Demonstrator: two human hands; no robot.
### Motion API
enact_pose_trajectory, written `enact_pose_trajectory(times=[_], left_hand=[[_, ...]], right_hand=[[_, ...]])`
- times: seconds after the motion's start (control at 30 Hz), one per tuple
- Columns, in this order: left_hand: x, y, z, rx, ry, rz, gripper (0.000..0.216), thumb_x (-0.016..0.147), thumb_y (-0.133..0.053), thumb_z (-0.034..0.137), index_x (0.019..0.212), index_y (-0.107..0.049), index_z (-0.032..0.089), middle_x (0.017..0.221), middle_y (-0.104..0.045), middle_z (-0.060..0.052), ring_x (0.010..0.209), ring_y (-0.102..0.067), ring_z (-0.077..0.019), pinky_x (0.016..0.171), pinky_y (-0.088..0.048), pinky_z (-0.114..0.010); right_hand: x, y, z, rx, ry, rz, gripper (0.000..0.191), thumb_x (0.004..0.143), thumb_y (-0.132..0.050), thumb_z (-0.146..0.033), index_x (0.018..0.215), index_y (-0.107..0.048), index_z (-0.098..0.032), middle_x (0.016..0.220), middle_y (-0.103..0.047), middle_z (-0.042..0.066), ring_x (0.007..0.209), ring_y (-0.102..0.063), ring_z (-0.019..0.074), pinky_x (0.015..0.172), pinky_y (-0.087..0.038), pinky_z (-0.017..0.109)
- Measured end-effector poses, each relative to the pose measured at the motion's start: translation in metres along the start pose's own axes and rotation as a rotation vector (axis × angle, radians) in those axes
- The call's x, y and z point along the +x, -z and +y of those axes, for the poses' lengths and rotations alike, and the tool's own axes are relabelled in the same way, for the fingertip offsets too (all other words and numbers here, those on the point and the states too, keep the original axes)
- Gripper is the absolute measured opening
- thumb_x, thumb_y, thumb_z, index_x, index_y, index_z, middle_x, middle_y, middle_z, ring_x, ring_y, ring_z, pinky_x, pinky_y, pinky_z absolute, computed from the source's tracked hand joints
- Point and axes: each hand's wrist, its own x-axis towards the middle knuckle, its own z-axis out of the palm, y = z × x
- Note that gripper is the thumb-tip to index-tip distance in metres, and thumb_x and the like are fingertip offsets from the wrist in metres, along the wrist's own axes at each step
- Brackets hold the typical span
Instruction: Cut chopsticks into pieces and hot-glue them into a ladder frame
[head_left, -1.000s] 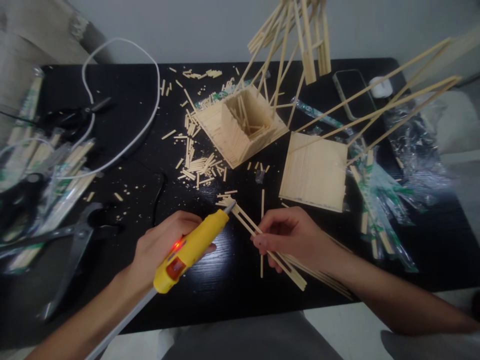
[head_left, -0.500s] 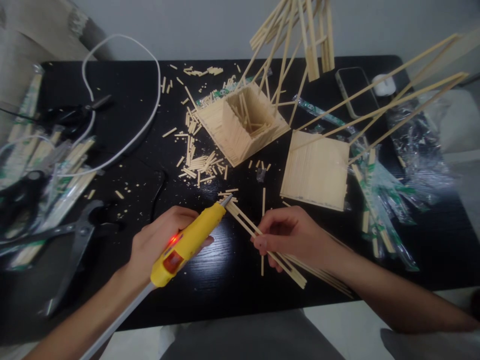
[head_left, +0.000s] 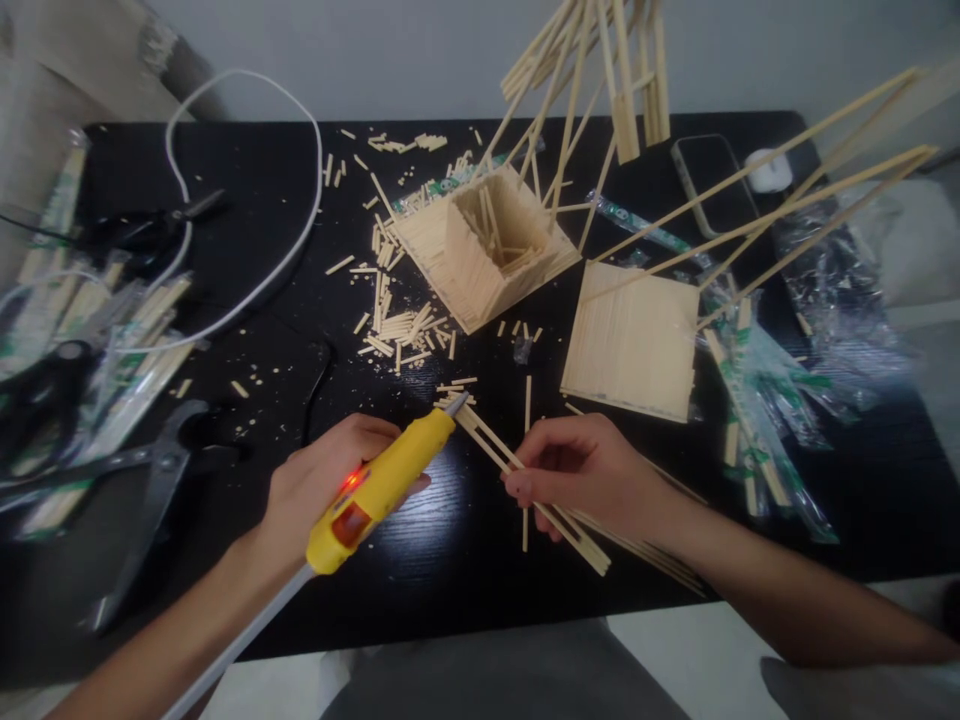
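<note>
My left hand (head_left: pixel 319 485) is closed round a yellow glue gun (head_left: pixel 382 482) with a lit red light. Its metal tip rests at the far end of a pair of thin wooden sticks (head_left: pixel 491 448). My right hand (head_left: pixel 581 468) pinches those sticks near their middle, close above the black table (head_left: pixel 450 560). The sticks run on under my right hand toward the table's front edge. Just beyond the tip lies a small heap of short stick pieces (head_left: pixel 397 330).
A square wooden stick box (head_left: pixel 480 250) and a flat stick panel (head_left: pixel 630 340) lie beyond my hands. A tall stick frame (head_left: pixel 622 90) rises at the back. Pliers (head_left: pixel 142 480), scissors and wrapped chopsticks (head_left: pixel 112 350) lie left; a white cable (head_left: pixel 300 230), phone (head_left: pixel 709 180) and plastic wrappers (head_left: pixel 765 400) are around.
The hands have barely moved; the glue gun tip stays at the end of the sticks. The view has shifted slightly.
</note>
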Motion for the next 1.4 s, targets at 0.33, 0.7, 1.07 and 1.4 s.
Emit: enact_pose_trajectory(times=[0.33, 0.7, 1.07, 1.4], left_hand=[[0.001, 0.002, 0.001, 0.021, 0.036, 0.012, 0.017, 0.089, -0.08, 0.028, 0.096, -0.066, 0.022, 0.095, -0.076, -0.001, 0.078, -0.075, -0.0139, 0.065, -0.057, -0.021], [0.002, 0.0, 0.005, -0.099, -0.047, -0.09, 0.019, 0.089, -0.081, 0.026, 0.097, -0.064, 0.02, 0.089, -0.076, -0.003, 0.073, -0.074, -0.0138, 0.062, -0.058, -0.02], [-0.002, 0.004, -0.002, 0.015, 0.018, -0.005, 0.018, 0.088, -0.079, 0.023, 0.098, -0.065, 0.022, 0.094, -0.075, -0.001, 0.076, -0.073, -0.0127, 0.065, -0.056, -0.021], [-0.001, 0.003, 0.003, 0.094, 0.077, 0.033, 0.016, 0.093, -0.076, 0.033, 0.098, -0.064, 0.024, 0.096, -0.074, 0.0, 0.079, -0.073, -0.014, 0.064, -0.055, -0.023]], right_hand=[[0.0, -0.001, -0.001, -0.007, -0.004, 0.022, 0.026, 0.071, -0.097, -0.028, 0.077, -0.076, -0.015, 0.063, -0.072, -0.003, 0.047, -0.066, 0.0093, 0.042, -0.057, 0.016], [0.0, 0.0, 0.0, -0.046, 0.018, 0.05, 0.031, 0.071, -0.097, -0.037, 0.077, -0.075, -0.016, 0.063, -0.07, -0.002, 0.048, -0.065, 0.0095, 0.043, -0.055, 0.017], [0.001, -0.002, -0.003, -0.036, 0.005, 0.069, 0.034, 0.07, -0.097, -0.041, 0.076, -0.075, -0.016, 0.063, -0.07, -0.002, 0.046, -0.064, 0.0095, 0.041, -0.054, 0.017], [0.0, -0.001, -0.001, -0.038, 0.007, 0.049, 0.032, 0.071, -0.097, -0.04, 0.077, -0.075, -0.016, 0.063, -0.07, -0.002, 0.047, -0.065, 0.0096, 0.041, -0.055, 0.017]])
